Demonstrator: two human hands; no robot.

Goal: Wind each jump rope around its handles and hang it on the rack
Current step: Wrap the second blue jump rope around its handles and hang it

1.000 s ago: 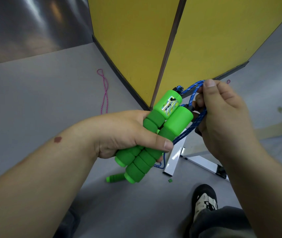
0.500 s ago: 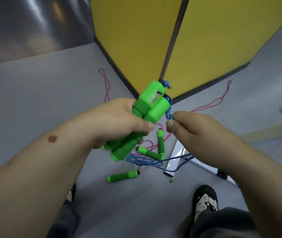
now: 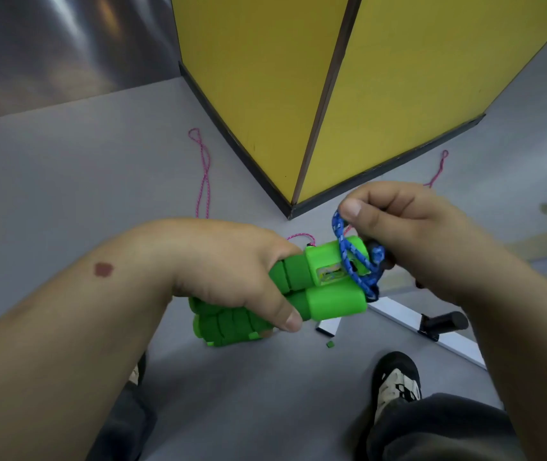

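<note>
My left hand grips two green foam jump-rope handles held side by side, their thick ends pointing right. A blue rope crosses over those thick ends in a couple of turns. My right hand pinches the blue rope between thumb and fingers just above the handles. The rest of the rope is hidden behind my hands.
Pink ropes lie on the grey floor left and right of a yellow panel corner. A white rack foot with a black knob lies on the floor at right. My shoes are below.
The handles have turned from pointing up to lying sideways and lower. My right hand rose above them, bringing the blue rope over the thick ends. The loose handles on the floor are now hidden.
</note>
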